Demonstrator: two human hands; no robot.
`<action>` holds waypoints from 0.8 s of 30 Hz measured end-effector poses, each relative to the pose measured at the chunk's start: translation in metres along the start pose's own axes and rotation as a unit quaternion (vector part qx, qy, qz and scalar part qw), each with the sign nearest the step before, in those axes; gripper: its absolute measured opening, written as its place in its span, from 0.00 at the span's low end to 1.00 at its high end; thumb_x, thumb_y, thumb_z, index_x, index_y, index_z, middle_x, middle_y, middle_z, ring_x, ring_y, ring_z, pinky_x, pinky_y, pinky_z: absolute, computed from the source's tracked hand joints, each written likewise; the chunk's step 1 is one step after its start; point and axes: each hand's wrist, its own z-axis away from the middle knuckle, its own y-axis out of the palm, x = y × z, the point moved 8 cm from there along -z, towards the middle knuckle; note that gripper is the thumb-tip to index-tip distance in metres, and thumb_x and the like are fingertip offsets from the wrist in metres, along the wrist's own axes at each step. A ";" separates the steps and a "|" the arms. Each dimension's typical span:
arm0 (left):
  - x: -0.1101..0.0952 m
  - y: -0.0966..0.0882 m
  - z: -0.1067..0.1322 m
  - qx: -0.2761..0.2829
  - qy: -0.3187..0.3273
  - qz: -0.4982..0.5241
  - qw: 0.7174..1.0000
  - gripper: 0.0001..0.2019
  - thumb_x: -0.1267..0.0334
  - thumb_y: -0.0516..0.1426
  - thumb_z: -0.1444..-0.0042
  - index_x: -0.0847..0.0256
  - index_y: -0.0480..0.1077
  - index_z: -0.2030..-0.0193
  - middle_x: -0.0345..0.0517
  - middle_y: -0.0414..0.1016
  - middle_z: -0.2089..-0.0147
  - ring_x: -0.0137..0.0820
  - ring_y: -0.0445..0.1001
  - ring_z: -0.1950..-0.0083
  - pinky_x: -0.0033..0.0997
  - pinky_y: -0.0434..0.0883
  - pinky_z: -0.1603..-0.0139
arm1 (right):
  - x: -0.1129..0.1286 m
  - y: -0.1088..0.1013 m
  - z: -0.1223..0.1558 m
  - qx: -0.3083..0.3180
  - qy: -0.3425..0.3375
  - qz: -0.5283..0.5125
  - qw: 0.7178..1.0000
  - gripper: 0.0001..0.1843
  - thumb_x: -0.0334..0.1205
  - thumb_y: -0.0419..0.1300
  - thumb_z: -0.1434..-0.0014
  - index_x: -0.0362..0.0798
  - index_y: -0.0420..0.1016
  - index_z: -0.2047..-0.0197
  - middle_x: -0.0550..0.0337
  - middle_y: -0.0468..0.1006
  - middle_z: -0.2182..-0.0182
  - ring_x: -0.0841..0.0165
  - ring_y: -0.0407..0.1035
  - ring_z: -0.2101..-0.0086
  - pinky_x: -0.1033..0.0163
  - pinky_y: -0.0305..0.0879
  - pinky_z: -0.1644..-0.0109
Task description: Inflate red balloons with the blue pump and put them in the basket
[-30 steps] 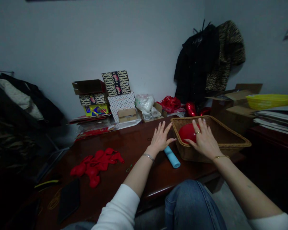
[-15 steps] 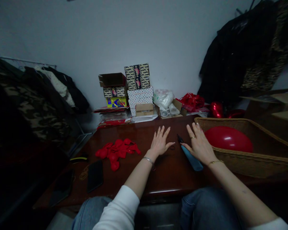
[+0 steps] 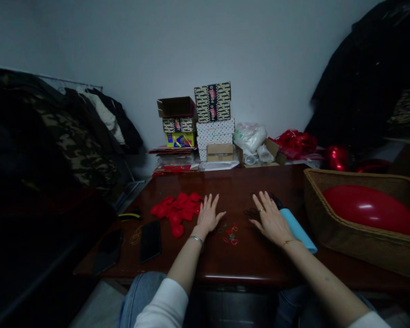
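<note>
My left hand (image 3: 208, 217) is open, palm down with fingers spread, just right of a pile of limp red balloons (image 3: 176, 210). It holds nothing. My right hand (image 3: 270, 221), also open and flat, is over the table beside a light-blue tube-shaped tool with a black tip (image 3: 299, 231). Thin black loops (image 3: 251, 212) show by its fingertips. Between both hands lie several small coloured rubber bands (image 3: 231, 234).
At right stands a wicker basket (image 3: 341, 243) holding an inflated red balloon (image 3: 369, 207). Stacked boxes (image 3: 214, 132) line the wall behind the brown table (image 3: 239, 264). A dark phone (image 3: 151, 241), a black-and-yellow tool (image 3: 129, 215) and tan rubber bands (image 3: 135, 234) lie at left.
The view has swung left, so things appear farther right. My left hand has moved left towards the limp balloons, and my right hand left off the blue tool. Coloured rubber bands now show between them.
</note>
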 end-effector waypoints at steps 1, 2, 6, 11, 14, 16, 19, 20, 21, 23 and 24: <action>0.009 0.004 0.003 0.007 -0.016 -0.005 1.000 0.36 0.45 0.47 0.43 0.54 0.40 0.32 0.56 0.40 0.30 0.43 0.37 0.30 0.51 0.50 0.37 | -0.001 0.005 0.002 0.004 -0.001 0.001 1.000 0.43 0.47 0.52 0.42 0.45 0.32 0.32 0.45 0.33 0.33 0.53 0.31 0.36 0.43 0.48 0.38; 0.018 0.008 0.006 0.012 -0.030 -0.009 0.999 0.36 0.45 0.47 0.43 0.55 0.41 0.32 0.56 0.40 0.30 0.43 0.37 0.30 0.51 0.50 0.37 | -0.003 0.009 0.005 0.008 -0.001 0.004 1.000 0.43 0.47 0.52 0.42 0.44 0.31 0.32 0.45 0.33 0.33 0.53 0.31 0.36 0.43 0.48 0.38; 0.037 0.022 0.013 0.017 -0.060 -0.025 0.998 0.34 0.45 0.47 0.43 0.54 0.43 0.32 0.55 0.42 0.30 0.42 0.38 0.30 0.49 0.50 0.37 | -0.012 0.028 0.016 0.024 0.001 0.015 1.000 0.42 0.49 0.51 0.42 0.44 0.32 0.32 0.44 0.36 0.34 0.54 0.33 0.36 0.44 0.49 0.38; 0.045 0.037 0.016 0.008 -0.075 -0.037 0.996 0.30 0.46 0.46 0.42 0.51 0.49 0.34 0.51 0.46 0.31 0.41 0.40 0.31 0.50 0.48 0.36 | -0.015 0.051 0.024 0.047 0.004 0.020 0.999 0.40 0.52 0.49 0.41 0.43 0.39 0.33 0.44 0.41 0.34 0.55 0.33 0.36 0.45 0.49 0.38; 0.046 0.042 0.015 -0.008 -0.093 -0.050 0.994 0.28 0.46 0.44 0.41 0.53 0.55 0.36 0.51 0.49 0.32 0.42 0.42 0.31 0.50 0.46 0.35 | -0.006 0.063 0.024 0.070 -0.013 0.019 0.997 0.38 0.54 0.48 0.41 0.43 0.45 0.34 0.44 0.45 0.35 0.56 0.34 0.36 0.45 0.48 0.38; 0.046 0.042 0.014 -0.024 -0.108 -0.057 0.992 0.27 0.46 0.43 0.40 0.56 0.60 0.38 0.52 0.51 0.32 0.42 0.43 0.31 0.49 0.46 0.35 | 0.001 0.070 0.025 0.086 -0.026 0.019 0.996 0.36 0.54 0.48 0.41 0.43 0.48 0.35 0.44 0.47 0.35 0.57 0.35 0.36 0.46 0.47 0.38; 0.047 0.039 0.013 -0.052 -0.137 -0.068 0.987 0.27 0.47 0.43 0.40 0.60 0.63 0.41 0.54 0.52 0.33 0.43 0.42 0.31 0.50 0.47 0.35 | 0.005 0.078 0.028 0.100 -0.033 0.019 0.994 0.36 0.54 0.48 0.41 0.43 0.50 0.35 0.43 0.49 0.36 0.57 0.35 0.36 0.47 0.47 0.38; 0.047 0.037 0.012 -0.062 -0.146 -0.071 0.985 0.27 0.47 0.43 0.40 0.60 0.64 0.42 0.54 0.52 0.33 0.43 0.42 0.31 0.51 0.46 0.35 | 0.003 0.080 0.030 0.101 -0.032 0.017 0.994 0.36 0.54 0.48 0.41 0.43 0.50 0.35 0.43 0.50 0.36 0.57 0.36 0.36 0.47 0.47 0.38; 0.047 0.035 0.011 -0.070 -0.154 -0.074 0.983 0.26 0.48 0.43 0.40 0.61 0.65 0.43 0.54 0.52 0.33 0.43 0.42 0.31 0.52 0.46 0.35 | 0.001 0.082 0.031 0.101 -0.030 0.016 0.994 0.36 0.54 0.47 0.41 0.43 0.50 0.35 0.44 0.50 0.36 0.57 0.36 0.36 0.46 0.47 0.38; 0.046 0.032 0.010 -0.084 -0.166 -0.078 0.979 0.25 0.48 0.44 0.41 0.62 0.66 0.46 0.55 0.52 0.33 0.44 0.41 0.31 0.54 0.46 0.35 | -0.004 0.086 0.034 0.100 -0.026 0.014 0.995 0.36 0.55 0.46 0.41 0.44 0.49 0.35 0.44 0.50 0.36 0.57 0.37 0.36 0.45 0.47 0.38; 0.046 0.031 0.010 -0.091 -0.172 -0.080 0.978 0.24 0.48 0.45 0.41 0.63 0.67 0.48 0.57 0.53 0.34 0.45 0.41 0.31 0.55 0.45 0.35 | -0.007 0.087 0.035 0.100 -0.022 0.014 0.995 0.36 0.56 0.45 0.41 0.45 0.50 0.35 0.44 0.50 0.36 0.57 0.38 0.36 0.44 0.48 0.38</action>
